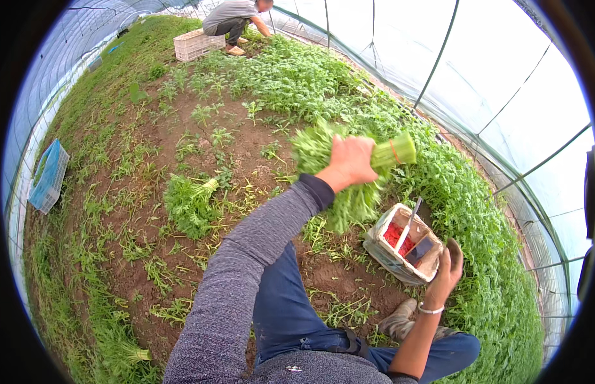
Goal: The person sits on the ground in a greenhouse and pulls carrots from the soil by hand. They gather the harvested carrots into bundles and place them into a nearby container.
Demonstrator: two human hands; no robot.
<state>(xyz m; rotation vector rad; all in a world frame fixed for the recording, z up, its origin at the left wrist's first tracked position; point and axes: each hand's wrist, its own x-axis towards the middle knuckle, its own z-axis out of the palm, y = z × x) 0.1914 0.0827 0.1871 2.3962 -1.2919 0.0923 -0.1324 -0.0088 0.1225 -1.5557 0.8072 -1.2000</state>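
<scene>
My left hand grips a bunch of leafy greens, with stems pointing right and leaves blurred. An orange-red band circles the stems. Beside the right edge of a worn white foam box, my right hand has its fingers curved and apart. Nothing shows in it, and I cannot tell whether it touches the rim. Red rubber bands lie inside the box, next to a dark block-like item. A long tool with a pale handle and grey end leans across the box.
One cut bunch of greens lies on soil to the left, another at lower left. Dense growing greens line the right side. A blue-lined crate stands far left. Ahead, a person bends beside a pale crate.
</scene>
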